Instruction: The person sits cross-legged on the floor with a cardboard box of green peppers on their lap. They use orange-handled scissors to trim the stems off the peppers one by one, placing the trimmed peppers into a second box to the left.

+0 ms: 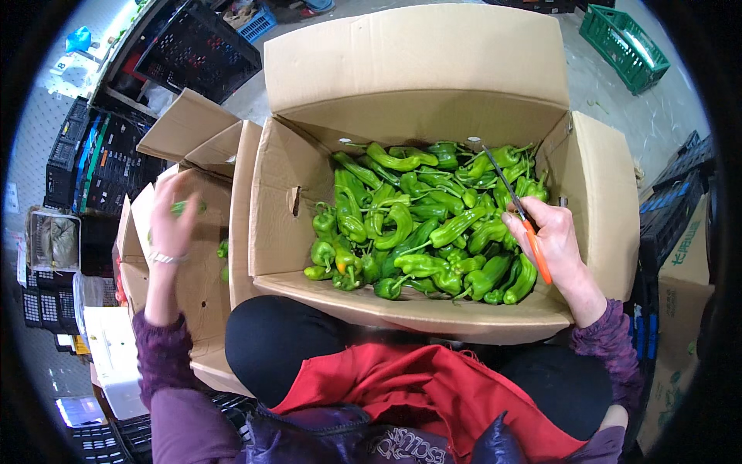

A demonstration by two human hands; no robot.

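A large open cardboard box (417, 104) stands before me, with many green peppers (400, 220) heaped over its bottom. Above the heap's right side, my right hand (548, 235) grips scissors with an orange handle (538, 252). Their dark blades (499, 168) point up and to the left over the peppers. Blurred by motion, my left hand (171, 211) is over a second cardboard box (211, 313) on the left. Its thumb and fingers are apart, and no held thing shows. Green pieces (223, 249) lie partly hidden inside that second box.
Black plastic crates (200, 58) stand at the upper left, with more stacked crates (124, 165) below. A green crate (625, 49) sits on the floor at the upper right. To my right are dark crates (675, 191) and another cardboard box (684, 325). A white box (113, 348) is at lower left.
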